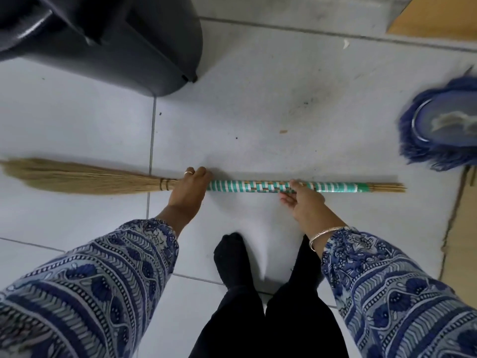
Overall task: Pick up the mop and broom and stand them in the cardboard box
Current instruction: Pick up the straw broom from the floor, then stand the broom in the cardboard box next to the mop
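A grass broom [247, 186] lies flat across the white tiled floor, its straw head at the left and its green-and-white wrapped handle running right. My left hand [188, 189] is closed over the handle where it meets the straw. My right hand [300, 196] curls around the middle of the handle, fingers under it. The blue mop head [438, 125] lies on the floor at the right edge; its handle is out of view. Cardboard [438, 19] shows at the top right corner, and more cardboard [462, 233] runs along the right edge.
A large dark grey plastic bin [124, 40] stands at the top left, just behind the broom. My feet in black socks [232, 257] are directly below the handle. Open tiles lie between the broom and the bin.
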